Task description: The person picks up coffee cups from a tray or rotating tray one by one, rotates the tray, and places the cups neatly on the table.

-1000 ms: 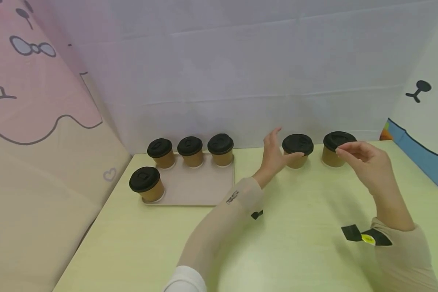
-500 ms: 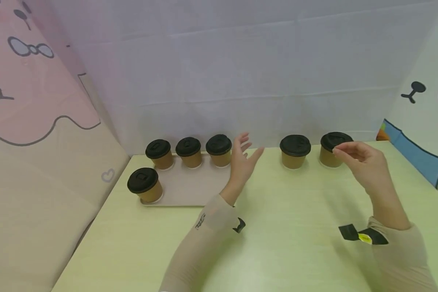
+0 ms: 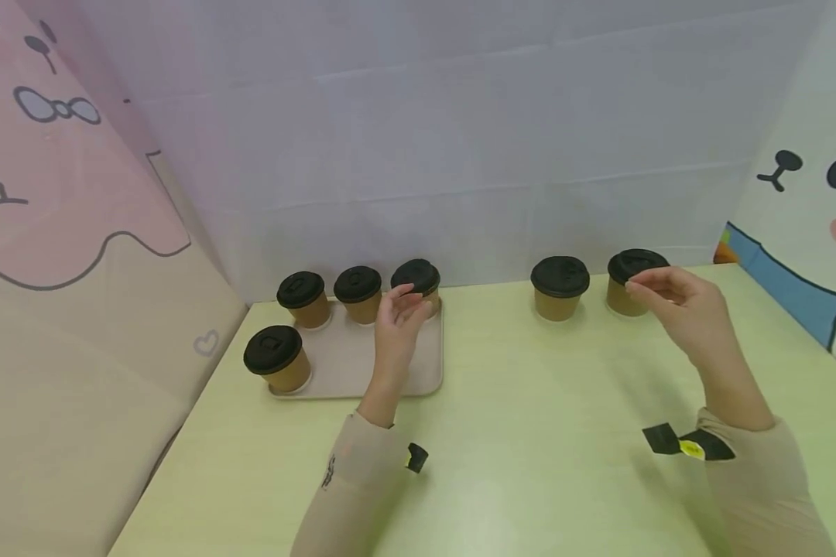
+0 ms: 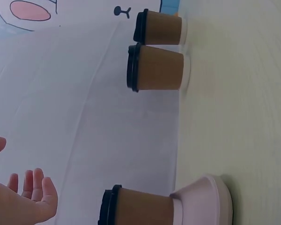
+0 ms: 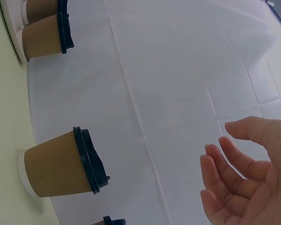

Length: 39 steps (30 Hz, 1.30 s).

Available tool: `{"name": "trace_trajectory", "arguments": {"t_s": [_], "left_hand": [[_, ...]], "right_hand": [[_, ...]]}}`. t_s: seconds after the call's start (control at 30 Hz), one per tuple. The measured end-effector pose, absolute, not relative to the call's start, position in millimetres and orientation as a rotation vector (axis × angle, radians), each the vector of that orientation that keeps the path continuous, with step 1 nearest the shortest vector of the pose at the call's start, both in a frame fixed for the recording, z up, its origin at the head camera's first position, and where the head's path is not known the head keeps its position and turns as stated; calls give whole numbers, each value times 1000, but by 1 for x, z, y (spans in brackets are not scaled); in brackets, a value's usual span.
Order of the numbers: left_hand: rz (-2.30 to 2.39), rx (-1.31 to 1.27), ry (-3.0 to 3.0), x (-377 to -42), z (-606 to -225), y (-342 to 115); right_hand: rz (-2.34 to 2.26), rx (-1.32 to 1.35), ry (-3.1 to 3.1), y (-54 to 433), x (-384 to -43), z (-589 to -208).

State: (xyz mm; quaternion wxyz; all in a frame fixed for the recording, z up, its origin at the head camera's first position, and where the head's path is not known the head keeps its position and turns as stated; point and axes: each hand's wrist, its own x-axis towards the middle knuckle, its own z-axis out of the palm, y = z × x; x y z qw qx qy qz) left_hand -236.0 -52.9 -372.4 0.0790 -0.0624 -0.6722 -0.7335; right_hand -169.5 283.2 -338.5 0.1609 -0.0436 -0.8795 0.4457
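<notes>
The person's left hand (image 3: 395, 333), fingers relaxed and holding nothing, hangs above the tray (image 3: 341, 363), near its rear right cup (image 3: 415, 272). The right hand (image 3: 690, 313) (also holding nothing, thumb and fingertips apart) is by the far-right cup (image 3: 634, 261). Three more lidded cups (image 3: 286, 363) stand on the tray, another cup (image 3: 560, 290) on the table (image 3: 529, 433).

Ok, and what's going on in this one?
A person's left hand appears over the tray, and the right hand is near the rightmost cup without touching it. Neither of the hands holds anything. Four lidded cups stand on the tray; two more, including that rightmost one, stand on the table to its right.
</notes>
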Motion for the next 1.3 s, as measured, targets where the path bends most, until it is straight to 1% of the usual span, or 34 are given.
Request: {"name": "trace_trajectory", "arguments": {"t_s": [0.47, 0.8, 1.3], "left_hand": [[-2109, -160, -2049, -226, -368, -92], [-2057, -102, -2053, -225, -373, -120], [-2056, -25, -2116, -232, -374, -134]], "right_hand": [[1256, -157, -2562, 279, -173, -342], [1239, -125, -2580, 274, -176, -346], [1216, -95, -2570, 272, -176, -346]]}}
